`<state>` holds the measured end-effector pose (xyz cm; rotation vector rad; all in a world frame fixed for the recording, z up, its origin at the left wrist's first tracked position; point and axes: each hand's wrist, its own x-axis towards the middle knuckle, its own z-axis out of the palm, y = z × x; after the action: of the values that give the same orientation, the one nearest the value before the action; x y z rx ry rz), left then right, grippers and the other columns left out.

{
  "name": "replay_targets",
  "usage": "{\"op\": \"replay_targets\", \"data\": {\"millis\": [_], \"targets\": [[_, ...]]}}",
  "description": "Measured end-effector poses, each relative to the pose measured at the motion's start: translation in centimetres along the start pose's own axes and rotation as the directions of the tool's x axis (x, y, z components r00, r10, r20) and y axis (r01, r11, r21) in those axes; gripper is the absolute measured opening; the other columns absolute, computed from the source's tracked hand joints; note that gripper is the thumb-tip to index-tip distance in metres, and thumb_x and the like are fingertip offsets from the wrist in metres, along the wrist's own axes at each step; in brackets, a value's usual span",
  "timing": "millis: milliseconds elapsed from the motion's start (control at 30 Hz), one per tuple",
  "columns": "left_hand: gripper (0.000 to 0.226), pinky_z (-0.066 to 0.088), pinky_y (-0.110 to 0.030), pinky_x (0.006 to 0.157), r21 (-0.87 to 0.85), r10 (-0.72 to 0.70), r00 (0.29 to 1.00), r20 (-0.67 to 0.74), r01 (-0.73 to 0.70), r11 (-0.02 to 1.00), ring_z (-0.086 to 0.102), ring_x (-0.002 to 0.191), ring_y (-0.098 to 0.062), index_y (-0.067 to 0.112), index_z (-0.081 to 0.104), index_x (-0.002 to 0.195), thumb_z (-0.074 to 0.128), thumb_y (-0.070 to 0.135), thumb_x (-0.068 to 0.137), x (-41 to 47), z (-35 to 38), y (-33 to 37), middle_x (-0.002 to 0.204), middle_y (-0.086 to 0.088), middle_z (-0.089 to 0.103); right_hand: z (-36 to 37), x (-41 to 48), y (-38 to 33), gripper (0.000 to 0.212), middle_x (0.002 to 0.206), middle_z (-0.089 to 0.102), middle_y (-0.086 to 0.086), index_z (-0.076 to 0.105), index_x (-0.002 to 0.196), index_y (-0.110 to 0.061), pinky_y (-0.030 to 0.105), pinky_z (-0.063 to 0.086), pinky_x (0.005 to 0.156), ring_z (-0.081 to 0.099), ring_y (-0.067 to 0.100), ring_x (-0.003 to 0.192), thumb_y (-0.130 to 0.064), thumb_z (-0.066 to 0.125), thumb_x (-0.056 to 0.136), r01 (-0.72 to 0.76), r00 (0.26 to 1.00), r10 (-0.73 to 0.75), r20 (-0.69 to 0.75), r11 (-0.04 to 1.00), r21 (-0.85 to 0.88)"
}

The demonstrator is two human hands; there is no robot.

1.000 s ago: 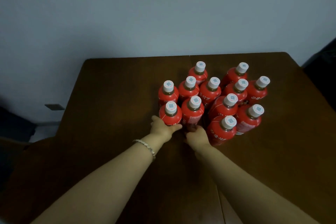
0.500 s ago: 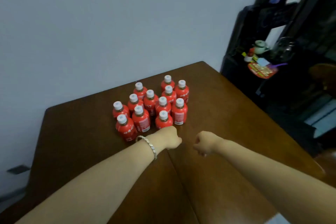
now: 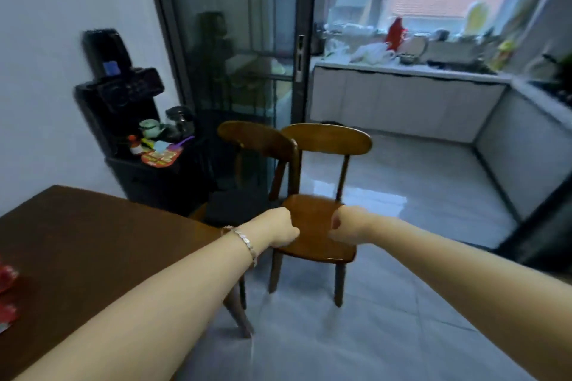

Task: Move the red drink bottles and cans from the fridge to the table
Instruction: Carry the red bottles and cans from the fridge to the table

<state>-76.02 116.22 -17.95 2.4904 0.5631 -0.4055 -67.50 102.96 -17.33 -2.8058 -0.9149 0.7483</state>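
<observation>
My left hand (image 3: 280, 230) and right hand (image 3: 346, 227) both empty, fingers curled into fists over the chair (image 3: 328, 139); red bottles (image 3: 6, 280) just a blur at worktop (image 3: 93, 241) left edge, likely full, heavyish, slick stiff plastic, so I'd wrap the body below the cap.

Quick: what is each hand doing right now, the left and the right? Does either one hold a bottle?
Left hand: closed, fingers curled into a fist, holding nothing.
Right hand: closed, fingers curled into a fist, holding nothing.
</observation>
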Motion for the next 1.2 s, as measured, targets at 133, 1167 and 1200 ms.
{"op": "replay_targets", "data": {"millis": [133, 1167, 1200], "targets": [[0.028, 0.047, -0.027, 0.071, 0.061, 0.177, 0.982, 0.058, -0.181, 0.982, 0.06, 0.09, -0.022, 0.007, 0.06, 0.11, 0.048, 0.026, 0.094, 4.8, 3.4, 13.1, 0.102, -0.009, 0.065, -4.0, -3.3, 12.8, 0.017, 0.088, 0.066, 0.009, 0.062, 0.089, -0.01, 0.024, 0.047, 0.065, 0.055, 0.018, 0.071, -0.018, 0.047, 0.092, -0.183, 0.981, 0.187, -0.048, 0.98, 0.082], [0.026, 0.049, -0.034, 0.083, 0.02, 0.825, 0.09, 0.558, -0.995, 0.095, 0.062, 0.1, -0.033, 0.002, 0.061, 0.096, 0.05, 0.025, 0.09, 10.4, 37.7, 100.0, 0.108, -0.02, 0.066, -17.6, -36.2, 84.5, 0.017, 0.111, 0.067, 0.012, 0.066, 0.098, -0.013, 0.032, 0.048, 0.086, 0.062, 0.027, 0.103, -0.021, 0.052, 0.091, -0.812, 0.175, 0.977, -0.12, 0.212, 0.543], [0.022, 0.05, -0.035, 0.084, -0.015, 0.843, 0.084, 0.531, -0.994, 0.109, 0.063, 0.099, -0.033, 0.004, 0.061, 0.093, 0.05, 0.023, 0.088, 9.7, 39.0, 103.3, 0.105, -0.019, 0.067, -18.3, -37.8, 87.7, 0.021, 0.113, 0.066, 0.011, 0.066, 0.102, -0.012, 0.031, 0.047, 0.087, 0.06, 0.027, 0.105, -0.022, 0.052, 0.09, -0.811, 0.131, 0.981, -0.143, 0.189, 0.554]]}}
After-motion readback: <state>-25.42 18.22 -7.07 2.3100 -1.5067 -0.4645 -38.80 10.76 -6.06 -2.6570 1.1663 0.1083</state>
